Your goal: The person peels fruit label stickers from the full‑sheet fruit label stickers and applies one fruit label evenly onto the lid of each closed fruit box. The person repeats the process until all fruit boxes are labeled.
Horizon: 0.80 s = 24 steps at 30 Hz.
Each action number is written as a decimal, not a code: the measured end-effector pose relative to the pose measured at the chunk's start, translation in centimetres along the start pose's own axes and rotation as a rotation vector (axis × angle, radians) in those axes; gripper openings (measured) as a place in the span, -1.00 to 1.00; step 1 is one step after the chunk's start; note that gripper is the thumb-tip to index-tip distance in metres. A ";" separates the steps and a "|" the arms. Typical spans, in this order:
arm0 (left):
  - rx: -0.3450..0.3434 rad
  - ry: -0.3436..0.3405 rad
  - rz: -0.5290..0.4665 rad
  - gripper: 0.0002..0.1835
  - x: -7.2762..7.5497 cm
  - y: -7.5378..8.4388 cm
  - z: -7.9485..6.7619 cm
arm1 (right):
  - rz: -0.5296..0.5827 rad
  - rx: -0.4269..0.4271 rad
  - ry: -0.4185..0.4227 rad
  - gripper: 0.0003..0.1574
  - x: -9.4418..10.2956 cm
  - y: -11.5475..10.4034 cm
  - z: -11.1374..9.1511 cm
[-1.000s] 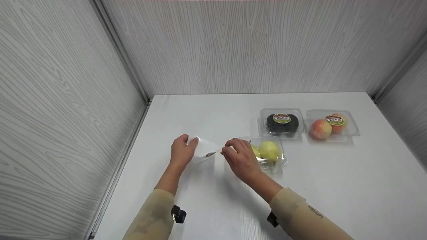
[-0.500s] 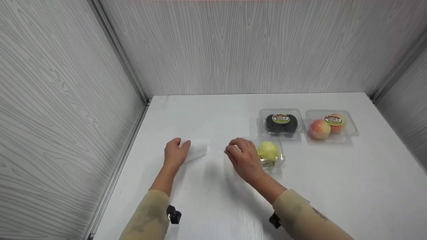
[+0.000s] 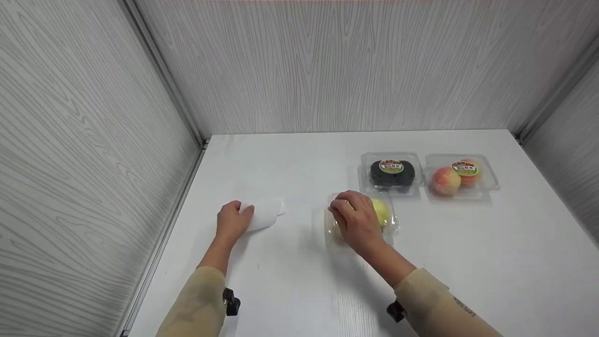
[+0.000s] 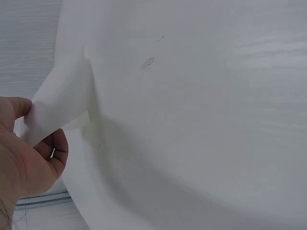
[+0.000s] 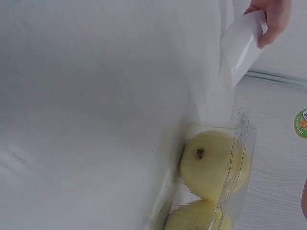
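My left hand (image 3: pixel 232 221) pinches a piece of white backing paper (image 3: pixel 264 214) between thumb and fingers, at the left of the white table. In the left wrist view the paper (image 4: pixel 64 93) curls away from the fingers, its blank side showing. My right hand (image 3: pixel 359 220) is over a clear plastic fruit box (image 3: pixel 394 222), fingertips drawn together. A round green-edged sticker (image 5: pixel 301 123) shows at the right edge of the right wrist view, held at that hand's fingertips. Yellow-green pears (image 5: pixel 211 163) lie inside the box, partly hidden by the hand in the head view.
Behind stands a clear box of dark fruit (image 3: pixel 392 174) with an oval-looking label on its lid. To its right is a similar labelled box of red-yellow fruit (image 3: pixel 446 181). Wood-grain panels (image 3: pixel 309 65) enclose the table (image 3: pixel 285 159) at the back and sides.
The sticker has come off the paper into my right hand. My left hand has drawn back leftward with the paper; my right hand has moved rightward over the pear box.
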State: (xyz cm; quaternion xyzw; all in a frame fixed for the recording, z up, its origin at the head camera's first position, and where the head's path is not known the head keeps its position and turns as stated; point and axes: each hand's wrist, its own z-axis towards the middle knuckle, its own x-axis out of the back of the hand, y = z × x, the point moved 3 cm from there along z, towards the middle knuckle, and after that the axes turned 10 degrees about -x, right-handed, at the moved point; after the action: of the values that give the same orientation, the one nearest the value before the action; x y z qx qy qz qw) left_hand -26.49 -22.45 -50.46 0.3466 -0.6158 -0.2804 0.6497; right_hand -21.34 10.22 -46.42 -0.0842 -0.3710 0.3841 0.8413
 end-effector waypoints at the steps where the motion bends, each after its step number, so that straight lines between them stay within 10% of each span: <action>1: 0.007 -0.004 0.002 -0.42 0.0 -0.1 0.0 | 0.002 -0.008 -0.002 -0.97 0.2 0.1 0.0; 9: 0.047 -0.025 0.045 -0.41 0.4 -0.7 0.3 | 0.004 -0.027 0.055 -0.88 1.0 0.8 -0.2; 24: 0.035 0.027 0.455 -0.47 0.6 -0.7 0.3 | -0.040 -0.090 0.056 -0.81 2.7 2.6 -1.0</action>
State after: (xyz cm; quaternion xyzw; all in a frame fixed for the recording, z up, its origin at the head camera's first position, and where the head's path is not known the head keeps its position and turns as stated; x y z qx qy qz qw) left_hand -26.70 -23.40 -50.66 0.2139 -0.6739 -0.1113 0.6984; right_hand -21.00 14.08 -46.68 -0.1252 -0.3658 0.3476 0.8542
